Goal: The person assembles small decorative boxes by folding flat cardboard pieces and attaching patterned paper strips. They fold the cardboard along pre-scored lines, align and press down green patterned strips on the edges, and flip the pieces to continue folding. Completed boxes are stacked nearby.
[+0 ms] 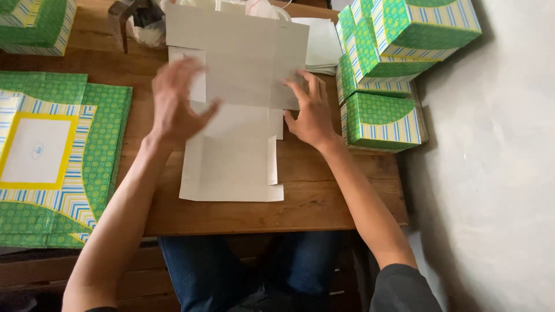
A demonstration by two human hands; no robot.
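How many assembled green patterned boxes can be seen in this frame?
4: three stacked at the table's right edge, top box, middle box, bottom box, and a far-left box. More may be hidden.

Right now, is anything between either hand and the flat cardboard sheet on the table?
Nothing visible. The right hand rests on the cardboard sheet; the left hand hovers, blurred, just above it. The finished green boxes stand off to the side.
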